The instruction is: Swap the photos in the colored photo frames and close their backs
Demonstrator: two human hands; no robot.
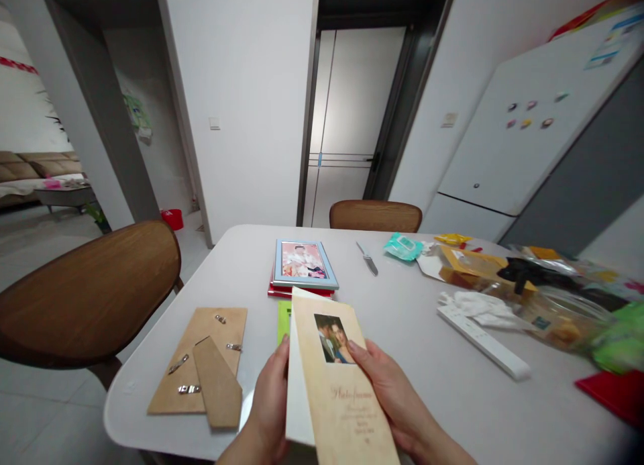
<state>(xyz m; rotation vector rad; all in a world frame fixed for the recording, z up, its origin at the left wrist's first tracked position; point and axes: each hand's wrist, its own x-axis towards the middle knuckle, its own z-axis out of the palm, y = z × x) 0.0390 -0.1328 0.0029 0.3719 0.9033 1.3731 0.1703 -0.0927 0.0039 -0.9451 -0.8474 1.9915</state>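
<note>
Both my hands hold a beige printed card (342, 391) with a small portrait photo on it, over the near edge of the white table (412, 317). My left hand (269, 401) grips its left edge together with a white sheet (298, 398) behind it. My right hand (397, 394) grips the card's right edge, thumb on top. A green frame (283, 319) peeks out beneath the card. To the left lies a brown frame backing board (201, 368) with metal clips and a stand flap.
A blue-framed photo (304, 264) rests on a red frame at mid-table. Farther right lie a knife (367, 257), a wipes pack (404, 246), a white power strip (483, 341) and a clutter of bags. Wooden chairs (85, 294) stand left and behind; a fridge (543, 123) stands right.
</note>
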